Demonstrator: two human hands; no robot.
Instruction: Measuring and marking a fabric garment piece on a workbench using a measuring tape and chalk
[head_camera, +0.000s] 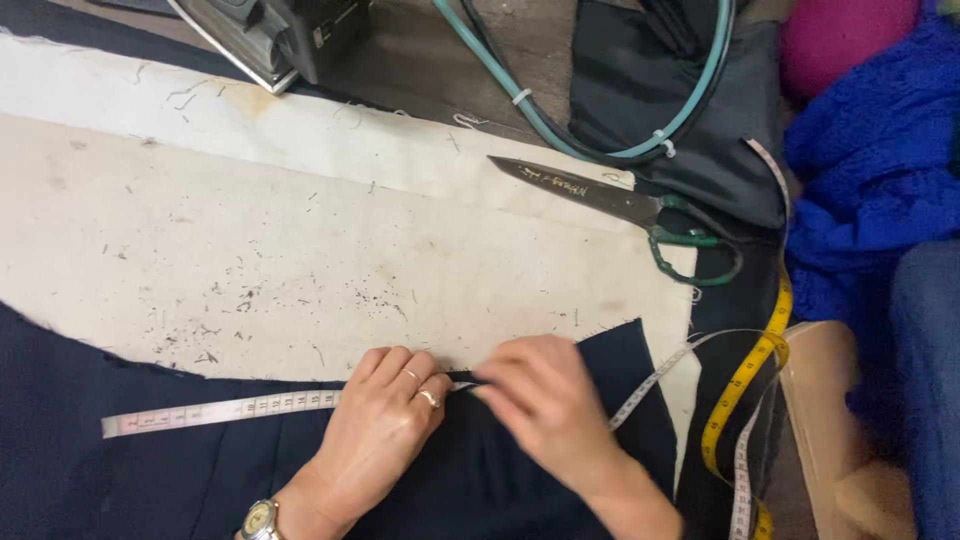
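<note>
Navy fabric (120, 470): dark, flat on the pale work board (300, 250) — lower edge of view.
Left hand (385, 420): ringed, pressing white tape measure (220, 410) onto the cloth.
Right hand (545, 400): fingers pinching the fabric edge.
Scissors (620, 205): green-handled, lying shut — well apart.

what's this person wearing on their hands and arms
The left hand has two gold-coloured rings on its fingers and a round, pale-faced wristwatch with a metal case. The right hand has no rings or watch. Both forearms are bare, with no sleeves in view.
</note>
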